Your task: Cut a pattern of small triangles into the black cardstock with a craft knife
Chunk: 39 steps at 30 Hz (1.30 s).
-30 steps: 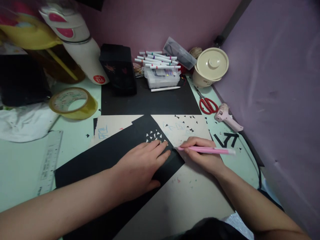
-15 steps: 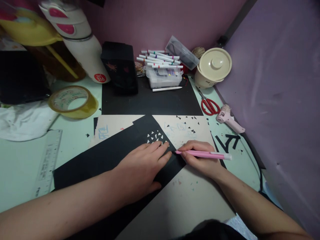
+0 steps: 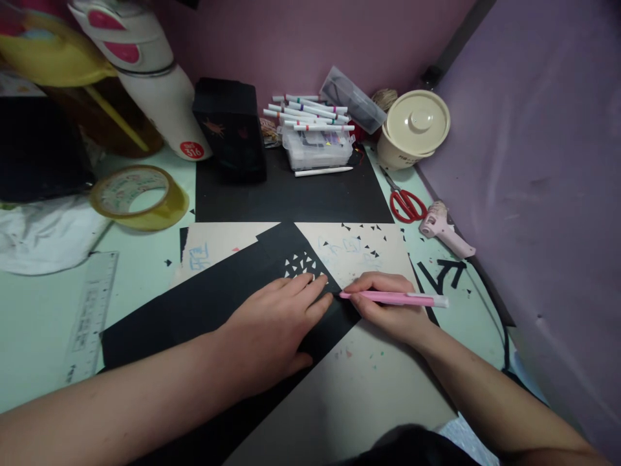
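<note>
My left hand (image 3: 279,323) lies flat on a sheet of black paper (image 3: 189,317), its fingers stretched out towards the right edge. Just past the fingertips, several small triangular holes (image 3: 301,262) show pale through the paper; the fingers cover some of them. Between thumb and fingers, my right hand (image 3: 388,304) grips a slim pink pen-shaped craft knife (image 3: 402,298). Its dark, narrow tip meets the black paper close to my left fingertips. Under the paper lies a pale board (image 3: 339,395), with small black triangular scraps (image 3: 367,247) strewn on it.
At the right are red-handled scissors (image 3: 407,206), a pink glue gun (image 3: 444,230) and black paper strips (image 3: 441,275). A lidded cream pot (image 3: 412,133) and markers on a clear box (image 3: 317,152) stand behind. Left are a tape roll (image 3: 167,204) and a clear ruler (image 3: 92,317).
The view has shifted very slightly. Both hands, the craft knife and the black paper keep nearly the same places relative to each other.
</note>
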Each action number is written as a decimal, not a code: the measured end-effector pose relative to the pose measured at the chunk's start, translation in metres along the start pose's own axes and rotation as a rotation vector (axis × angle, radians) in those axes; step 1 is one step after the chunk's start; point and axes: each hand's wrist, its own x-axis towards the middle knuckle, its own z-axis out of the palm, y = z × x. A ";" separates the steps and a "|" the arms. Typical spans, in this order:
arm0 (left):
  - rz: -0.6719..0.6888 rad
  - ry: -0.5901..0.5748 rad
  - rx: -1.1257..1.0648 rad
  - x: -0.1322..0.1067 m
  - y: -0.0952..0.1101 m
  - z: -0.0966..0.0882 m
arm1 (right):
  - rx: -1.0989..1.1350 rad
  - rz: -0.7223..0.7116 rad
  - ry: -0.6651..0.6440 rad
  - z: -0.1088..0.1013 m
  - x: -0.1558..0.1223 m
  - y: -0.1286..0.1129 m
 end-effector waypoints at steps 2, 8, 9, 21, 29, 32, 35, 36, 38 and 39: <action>-0.003 -0.003 0.006 0.000 0.000 -0.001 | -0.006 0.029 -0.008 0.000 0.000 0.000; 0.007 0.020 0.002 0.002 0.000 0.000 | 0.000 0.067 0.003 -0.001 0.000 0.001; 0.005 0.022 -0.001 0.002 0.000 0.000 | 0.002 0.070 0.008 -0.001 0.000 0.001; -0.004 0.028 0.006 -0.001 0.000 0.003 | 0.012 0.035 -0.013 -0.002 0.000 0.003; -0.008 0.008 0.014 0.001 0.000 -0.001 | 0.005 0.010 -0.014 -0.001 -0.001 0.001; -0.005 0.001 0.015 0.001 0.000 -0.002 | 0.004 0.011 -0.014 -0.001 0.000 -0.001; -0.008 0.004 0.006 0.001 0.001 -0.001 | 0.005 0.013 -0.017 -0.001 0.000 -0.001; -0.010 0.004 0.002 0.000 0.001 -0.001 | 0.007 0.010 -0.016 -0.001 0.000 -0.001; -0.016 0.001 -0.008 0.000 0.001 0.000 | 0.009 0.010 -0.013 -0.001 0.000 0.000; -0.016 -0.001 -0.012 -0.001 0.001 0.000 | 0.009 0.011 -0.008 -0.001 0.000 0.000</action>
